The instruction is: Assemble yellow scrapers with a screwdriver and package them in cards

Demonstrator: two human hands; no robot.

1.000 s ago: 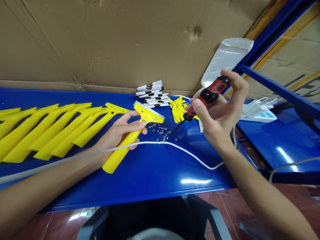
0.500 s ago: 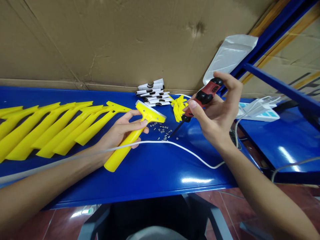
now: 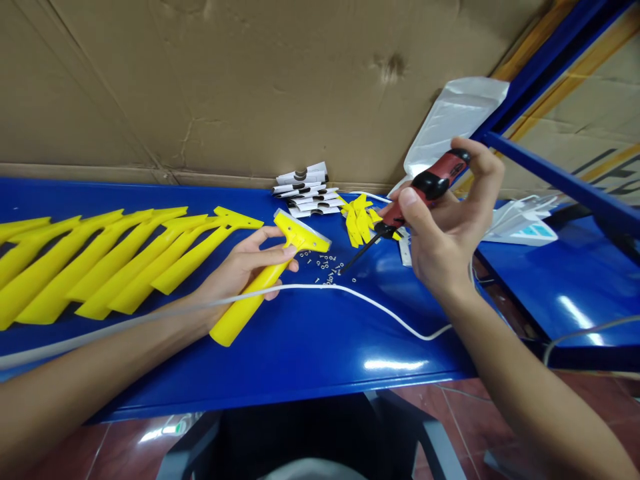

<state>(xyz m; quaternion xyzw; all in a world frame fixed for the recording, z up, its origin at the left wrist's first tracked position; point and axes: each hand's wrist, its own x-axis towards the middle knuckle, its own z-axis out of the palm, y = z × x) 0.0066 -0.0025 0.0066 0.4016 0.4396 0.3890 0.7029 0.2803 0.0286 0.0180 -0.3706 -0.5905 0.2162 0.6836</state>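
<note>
My left hand (image 3: 257, 260) is wrapped round the handle of a yellow scraper (image 3: 240, 310), whose wide head with a metal edge points up and to the right. In my right hand (image 3: 445, 233) is a red and black screwdriver (image 3: 433, 183), tilted so its dark shaft runs down to the left. The shaft's tip is at the scattered small screws and nuts (image 3: 327, 273) on the blue table (image 3: 320, 353); whether it touches one I cannot tell. Small yellow plastic pieces (image 3: 357, 220) lie in a pile behind the shaft.
A row of yellow scraper handles (image 3: 120, 260) covers the table's left side. White paper-wrapped pieces (image 3: 306, 190) are stacked against the cardboard (image 3: 225, 87). A white cable (image 3: 380, 307) crosses in front, and a power strip (image 3: 525, 230) lies at the right.
The screwdriver's handle and my right hand have shifted to the right, leaning the shaft flatter while its tip stays among the screws. The scraper in my left hand has turned slightly.
</note>
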